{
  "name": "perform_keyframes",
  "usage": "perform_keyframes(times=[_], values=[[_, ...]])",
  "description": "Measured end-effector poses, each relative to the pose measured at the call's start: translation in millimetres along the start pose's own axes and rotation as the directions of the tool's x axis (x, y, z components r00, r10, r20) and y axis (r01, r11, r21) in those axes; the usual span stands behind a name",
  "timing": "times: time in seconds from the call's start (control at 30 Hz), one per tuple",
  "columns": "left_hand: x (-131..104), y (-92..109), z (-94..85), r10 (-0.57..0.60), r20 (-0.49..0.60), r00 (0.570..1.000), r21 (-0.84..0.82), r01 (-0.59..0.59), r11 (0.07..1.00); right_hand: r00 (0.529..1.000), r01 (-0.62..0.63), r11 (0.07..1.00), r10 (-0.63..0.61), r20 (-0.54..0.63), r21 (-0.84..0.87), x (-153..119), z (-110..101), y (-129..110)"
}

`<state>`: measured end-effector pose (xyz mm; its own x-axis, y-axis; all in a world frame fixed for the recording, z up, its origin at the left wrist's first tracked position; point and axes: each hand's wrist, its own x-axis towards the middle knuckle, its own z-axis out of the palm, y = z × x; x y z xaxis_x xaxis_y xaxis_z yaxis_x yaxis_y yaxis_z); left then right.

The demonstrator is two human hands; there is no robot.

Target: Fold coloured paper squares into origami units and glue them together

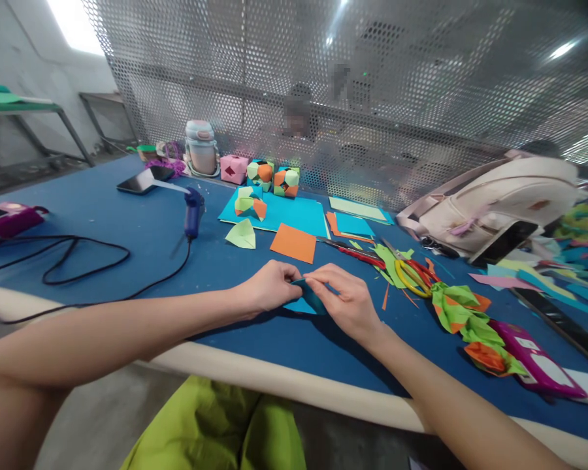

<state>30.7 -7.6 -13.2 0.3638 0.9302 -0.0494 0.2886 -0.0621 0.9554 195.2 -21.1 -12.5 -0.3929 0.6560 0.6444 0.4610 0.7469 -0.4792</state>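
Between my two hands a blue sheet of paper (304,304) is partly folded, just above the blue table. My left hand (273,286) pinches its upper left edge. With thumb and fingers closed, my right hand (345,297) grips the paper's right side. Just beyond my hands lies a flat orange paper square (294,243). Left of it sits a folded light green paper piece (242,234). Farther back, a green and orange folded paper unit (250,205) rests on large blue sheets (294,214).
A blue hot glue gun (192,214) stands at left, its cord trailing to the front edge. Red-handled scissors (357,253) and yellow-handled scissors (411,277) lie at right among scraps. Paper cubes (287,182), a flask (201,149) and a pale backpack (500,196) line the perforated metal screen.
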Motion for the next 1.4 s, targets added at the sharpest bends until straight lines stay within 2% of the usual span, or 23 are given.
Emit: perform_keyframes(times=[0.2, 0.37, 0.7, 0.87, 1.1, 1.4], values=[[6, -1, -2.3, 0.002, -0.085, 0.996, -0.189, -0.018, 0.982, 0.958, -0.282, 0.957, 0.284, -0.025, 0.061, 2, -3, 1], [8, -4, -3.9, 0.007, -0.156, 0.988, -0.238, -0.044, 0.970, 0.913, -0.407, 0.911, 0.405, 0.047, 0.069, 1, 5, 4], [4, -1, -1.6, -0.073, -0.041, 0.996, -0.321, 0.056, 0.946, 0.916, -0.399, 0.917, 0.397, 0.066, 0.022, 0, 4, 6], [2, 5, -6.0, -0.026, 0.062, 0.998, -0.298, 0.044, 0.954, 0.910, -0.407, 0.913, 0.402, 0.100, 0.028, 0, 1, 8], [2, 8, -12.1, 0.030, 0.008, 1.000, -0.215, -0.028, 0.976, 0.921, -0.385, 0.920, 0.377, 0.102, 0.076, 4, -1, 8], [5, 2, -16.1, -0.025, -0.025, 0.999, -0.154, 0.020, 0.988, 0.936, -0.336, 0.941, 0.329, 0.123, 0.047, 2, 4, 15]])
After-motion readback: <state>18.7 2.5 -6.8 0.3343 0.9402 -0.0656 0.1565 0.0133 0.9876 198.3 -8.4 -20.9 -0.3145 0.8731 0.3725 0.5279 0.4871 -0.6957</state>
